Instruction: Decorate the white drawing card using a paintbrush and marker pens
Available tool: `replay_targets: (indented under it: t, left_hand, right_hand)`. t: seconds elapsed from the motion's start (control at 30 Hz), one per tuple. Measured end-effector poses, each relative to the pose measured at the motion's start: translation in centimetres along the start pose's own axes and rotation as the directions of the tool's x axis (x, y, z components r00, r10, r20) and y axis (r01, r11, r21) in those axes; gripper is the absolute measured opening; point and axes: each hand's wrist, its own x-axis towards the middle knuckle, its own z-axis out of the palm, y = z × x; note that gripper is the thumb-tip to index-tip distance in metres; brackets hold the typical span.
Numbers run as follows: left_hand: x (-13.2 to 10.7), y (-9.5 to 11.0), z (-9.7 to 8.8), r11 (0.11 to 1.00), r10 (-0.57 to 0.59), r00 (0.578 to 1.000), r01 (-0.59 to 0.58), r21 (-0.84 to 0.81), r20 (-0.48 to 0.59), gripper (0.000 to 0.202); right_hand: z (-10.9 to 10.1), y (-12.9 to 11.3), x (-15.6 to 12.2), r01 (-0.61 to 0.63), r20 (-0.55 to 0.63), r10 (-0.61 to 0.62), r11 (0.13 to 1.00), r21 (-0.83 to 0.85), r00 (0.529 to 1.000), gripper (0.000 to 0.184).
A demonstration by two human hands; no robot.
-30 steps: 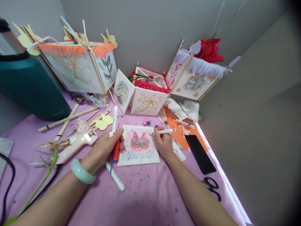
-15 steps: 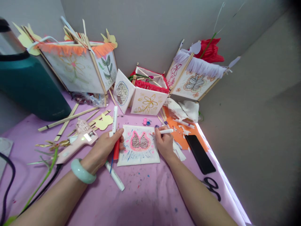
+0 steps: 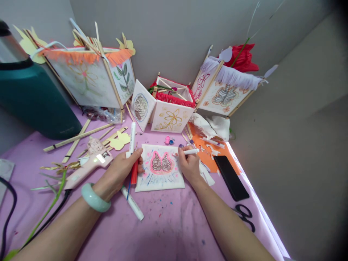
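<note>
Before me lies a white decorated panel (image 3: 160, 184) with two brown striped shapes outlined in pink and blue strokes below them. My left hand (image 3: 130, 163) is closed around a white marker (image 3: 132, 137) and a red marker (image 3: 134, 175), beside the panel's left edge. A thin blue stick (image 3: 128, 188) hangs below that hand; its upper part is hidden. My right hand (image 3: 189, 161), at the panel's right edge, pinches a white marker (image 3: 191, 151) whose tip points left over the panel. Another white marker (image 3: 134, 207) rests on the cloth under my left wrist.
A pink glue gun (image 3: 87, 170), wooden sticks (image 3: 78, 137) and a teal bottle (image 3: 35, 101) are on the left. Decorated lanterns (image 3: 174, 116) line the back. Orange paper (image 3: 209, 163), a black phone (image 3: 231, 177) and scissors (image 3: 245, 215) lie on the right.
Almost nothing differs; both hands keep their grips and places, and the view has shifted very slightly.
</note>
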Motion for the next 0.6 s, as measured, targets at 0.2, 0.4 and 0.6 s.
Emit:
replay_targets:
  t: [0.2, 0.4, 0.6]
  left_hand:
    - [0.04, -0.07, -0.07, 1.0, 0.006, 1.0, -0.006, -0.004, -0.002, 0.041]
    - [0.06, -0.12, -0.03, 1.0, -0.002, 1.0, 0.002, -0.002, 0.001, 0.04]
    - [0.1, -0.07, 0.01, 1.0, 0.006, 1.0, -0.006, -0.007, 0.001, 0.04]
  right_hand:
    - [-0.02, -0.01, 0.04, 0.01, 0.012, -0.01, 1.0, -0.006, 1.0, 0.019]
    - [-0.03, 0.09, -0.01, -0.008, -0.018, 0.007, 0.999, -0.034, 1.0, 0.019]
    - [-0.08, -0.04, 0.01, 0.007, 0.011, -0.007, 1.0, 0.01, 1.0, 0.019]
